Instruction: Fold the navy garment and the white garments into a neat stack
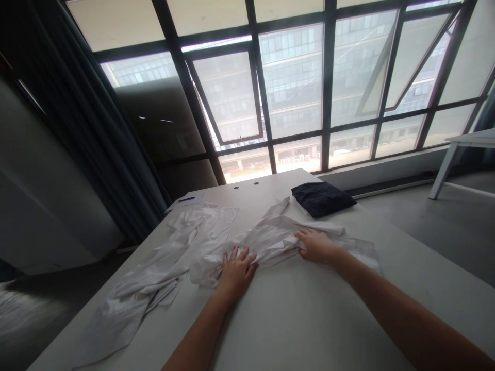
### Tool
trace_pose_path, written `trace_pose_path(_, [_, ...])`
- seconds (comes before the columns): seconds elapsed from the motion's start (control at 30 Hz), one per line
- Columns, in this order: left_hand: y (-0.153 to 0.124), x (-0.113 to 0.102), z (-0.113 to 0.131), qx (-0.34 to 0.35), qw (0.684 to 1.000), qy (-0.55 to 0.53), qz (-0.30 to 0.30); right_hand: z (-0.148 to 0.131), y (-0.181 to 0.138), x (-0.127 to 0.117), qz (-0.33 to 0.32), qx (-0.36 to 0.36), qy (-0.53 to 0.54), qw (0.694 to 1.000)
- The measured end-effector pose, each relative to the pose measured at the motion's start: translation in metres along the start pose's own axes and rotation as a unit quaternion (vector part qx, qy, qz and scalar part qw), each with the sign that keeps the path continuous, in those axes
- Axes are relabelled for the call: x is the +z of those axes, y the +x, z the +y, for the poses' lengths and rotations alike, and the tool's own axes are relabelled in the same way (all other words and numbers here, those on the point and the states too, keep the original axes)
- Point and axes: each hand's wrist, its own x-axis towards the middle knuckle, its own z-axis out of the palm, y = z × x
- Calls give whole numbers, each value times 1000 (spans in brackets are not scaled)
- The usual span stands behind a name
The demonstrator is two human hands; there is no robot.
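A crumpled white garment (270, 234), perhaps a shirt, lies across the middle of the white table (270, 319). My left hand (236, 273) rests on its left part, fingers spread over the bunched cloth. On the right part, my right hand (315, 245) has its fingers closed on a fold; the fingertips are partly hidden in the fabric. Another rumpled white cloth (154, 273) stretches along the left side of the table, close to the first. Beyond my right hand sits a folded dark navy garment (322, 198).
At the table's far left corner are a sheet of paper and a dark pen (186, 199). Two small round holes (256, 183) mark the far end. A dark curtain (88, 129) hangs at left, large windows stand ahead, and another white table (464, 149) is at right.
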Motion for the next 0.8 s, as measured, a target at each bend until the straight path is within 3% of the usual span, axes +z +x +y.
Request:
trace_pose_path(0.17, [4,-9,-6,-2,993,-2,119,36,-1,-24,-19,35,50,998])
trace_pose_path(0.3, [4,-15,-5,-21,987,5,161,52,-9,-50,-11,44,81,996])
trace_pose_path(0.47, [4,-20,-7,-52,968,-3,245,51,-27,-93,54,18,120,991])
trace_pose_path(0.57, [3,-24,-4,-24,956,-17,292,39,-40,-114,90,-3,169,982])
trace_pose_path(0.67, [-1,-30,7,58,955,-41,288,22,-53,-128,75,-26,214,974])
trace_pose_path(0.8, [-6,-30,29,213,957,-66,185,1,-71,-138,-56,-77,264,960])
